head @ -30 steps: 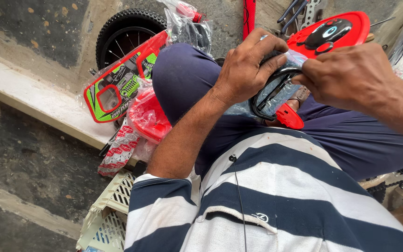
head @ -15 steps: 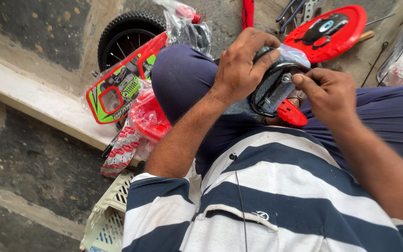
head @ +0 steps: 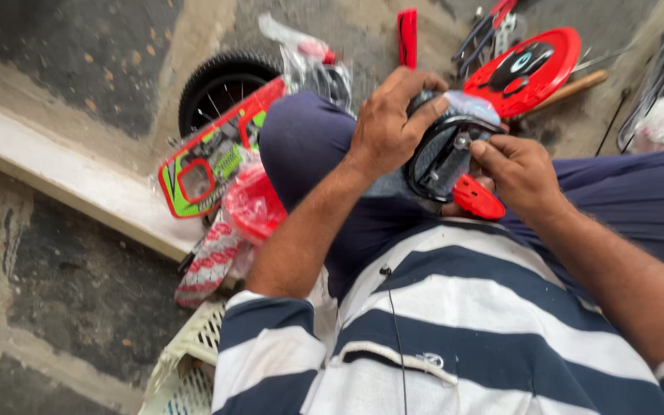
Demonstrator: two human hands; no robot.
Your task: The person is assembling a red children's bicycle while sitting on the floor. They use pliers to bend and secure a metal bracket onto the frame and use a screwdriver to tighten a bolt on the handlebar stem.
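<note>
**Two hands on a small black wheel in your lap**

Two hands hold one part over your knees. Your left hand [head: 390, 123] is clenched over the top of a small black wheel [head: 439, 157], thumb down its near side. Your right hand [head: 518, 173] pinches a small metal stud [head: 463, 142] at the wheel's hub between thumb and forefinger. A red plastic bracket [head: 478, 198] hangs from the wheel's lower edge, touching your right palm.

To do this well, it seems wise to keep the left hand firm so the wheel cannot turn, and to work the stud straight along its axis with the fingertips only.

Around you on the stone floor [head: 78, 61]: a red round plate with a black centre [head: 528, 69] just beyond the wheel, a wooden handle [head: 574, 88] under it, a spoked tyre [head: 220, 88] to the left, and a red and green panel in clear wrap [head: 209, 165] beside your left knee. A white crate [head: 186, 369] sits under your left elbow. Your left forearm hides part of the lap, so a dropped stud could be hard to find.
</note>
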